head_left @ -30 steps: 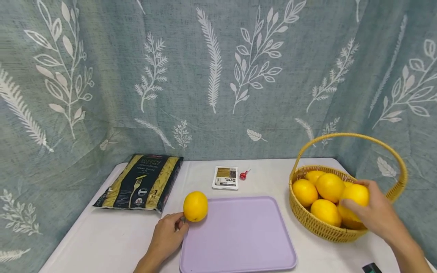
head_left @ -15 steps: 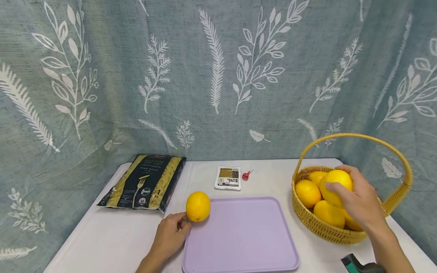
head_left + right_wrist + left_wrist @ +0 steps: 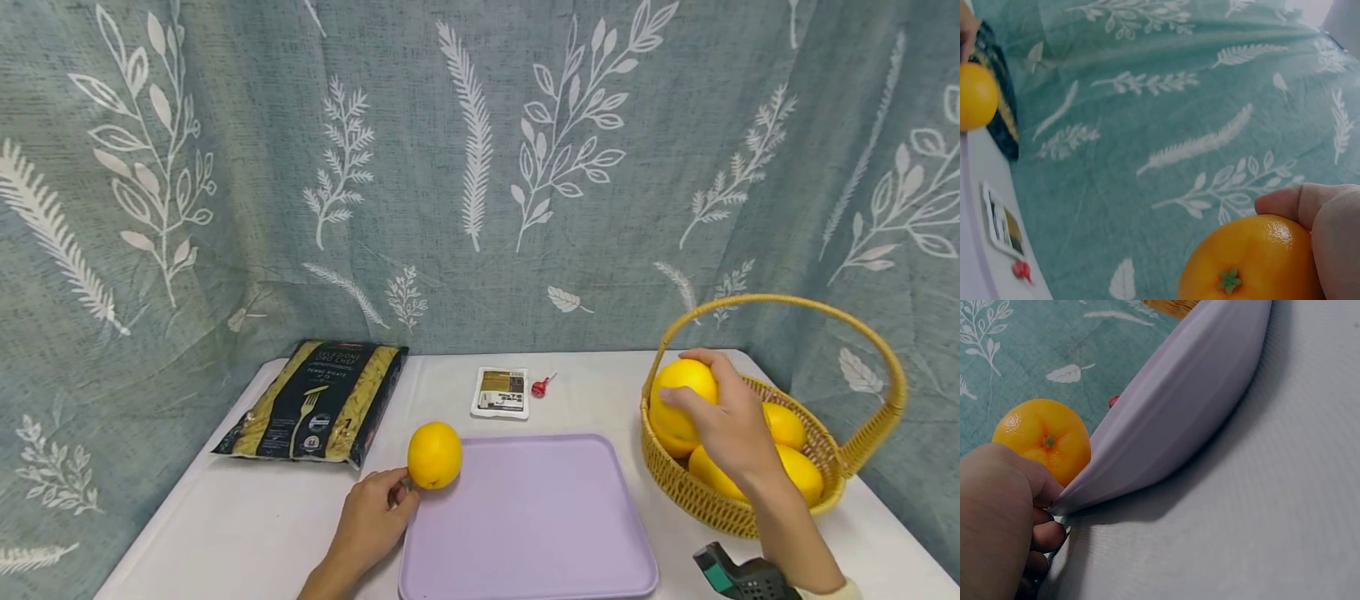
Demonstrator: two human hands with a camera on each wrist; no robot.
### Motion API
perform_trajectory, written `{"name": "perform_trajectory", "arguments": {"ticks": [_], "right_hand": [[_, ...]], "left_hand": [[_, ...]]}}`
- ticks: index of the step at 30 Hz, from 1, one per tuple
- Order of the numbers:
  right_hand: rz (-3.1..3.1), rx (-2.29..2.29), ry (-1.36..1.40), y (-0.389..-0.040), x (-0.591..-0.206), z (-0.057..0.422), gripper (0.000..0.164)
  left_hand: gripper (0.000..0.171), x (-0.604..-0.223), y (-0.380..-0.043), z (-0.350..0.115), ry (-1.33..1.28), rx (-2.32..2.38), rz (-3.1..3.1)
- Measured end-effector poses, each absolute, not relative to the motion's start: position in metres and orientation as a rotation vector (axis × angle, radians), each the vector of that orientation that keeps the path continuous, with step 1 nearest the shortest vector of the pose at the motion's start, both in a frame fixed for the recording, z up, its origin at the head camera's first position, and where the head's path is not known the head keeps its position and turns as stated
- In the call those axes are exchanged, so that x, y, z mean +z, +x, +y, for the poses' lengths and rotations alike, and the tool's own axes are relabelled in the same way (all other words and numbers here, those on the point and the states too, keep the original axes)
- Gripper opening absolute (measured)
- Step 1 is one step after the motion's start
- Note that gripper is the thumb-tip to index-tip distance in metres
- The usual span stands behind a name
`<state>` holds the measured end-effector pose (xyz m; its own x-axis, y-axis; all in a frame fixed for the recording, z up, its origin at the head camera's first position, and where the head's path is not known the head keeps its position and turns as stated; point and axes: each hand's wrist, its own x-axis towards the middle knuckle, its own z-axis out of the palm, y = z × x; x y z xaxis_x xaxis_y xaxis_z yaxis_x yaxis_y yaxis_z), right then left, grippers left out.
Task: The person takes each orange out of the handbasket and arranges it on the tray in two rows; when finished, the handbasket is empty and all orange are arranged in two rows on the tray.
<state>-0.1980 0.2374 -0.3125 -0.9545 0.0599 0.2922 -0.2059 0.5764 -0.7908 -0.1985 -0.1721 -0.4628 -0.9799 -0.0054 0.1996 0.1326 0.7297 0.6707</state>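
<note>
Fruit (image 3: 681, 398), a single glossy orange, sits in the right grip (image 3: 731, 421), thumb and fingers clasped round its sides, with the wicker basket (image 3: 708, 506) directly below. It looks firm, probably moderate in weight and unlikely to break, though whether it is real or a model cannot be told; the shine hints at a skin that could slide under a loose pinch, so the fullest part of its sides seems the sound place to hold, away from the green stem end (image 3: 1229, 280). More oranges (image 3: 801, 472) lie in the basket, under and to the right of that grip. The left grip (image 3: 372, 510) pinches the left edge of the lilac tray (image 3: 528, 517), and just beyond the fingertips a second orange (image 3: 435, 455) rests at the tray's far left corner. The tray seems stiff, best taken by its rim. Beneath both grips the tabletop (image 3: 225, 533) is white and appears cloth-covered. Beyond the left grip, to its left, lies a pasta bag (image 3: 315, 400); between the two grips, farther back, are a flat packet (image 3: 501, 392) and a red lollipop (image 3: 539, 388). Behind everything hangs a blue-green curtain (image 3: 420, 167) printed with white leaves.
</note>
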Motion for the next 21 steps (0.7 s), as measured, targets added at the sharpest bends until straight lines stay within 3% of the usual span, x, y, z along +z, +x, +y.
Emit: {"name": "perform_trajectory", "arguments": {"ticks": [21], "right_hand": [[-2.398, 1.568, 0.324, -0.215, -0.316, 0.158, 0.041]], "left_hand": [[0.011, -0.465, -0.199, -0.173, -0.115, -1.088, -2.73]]}}
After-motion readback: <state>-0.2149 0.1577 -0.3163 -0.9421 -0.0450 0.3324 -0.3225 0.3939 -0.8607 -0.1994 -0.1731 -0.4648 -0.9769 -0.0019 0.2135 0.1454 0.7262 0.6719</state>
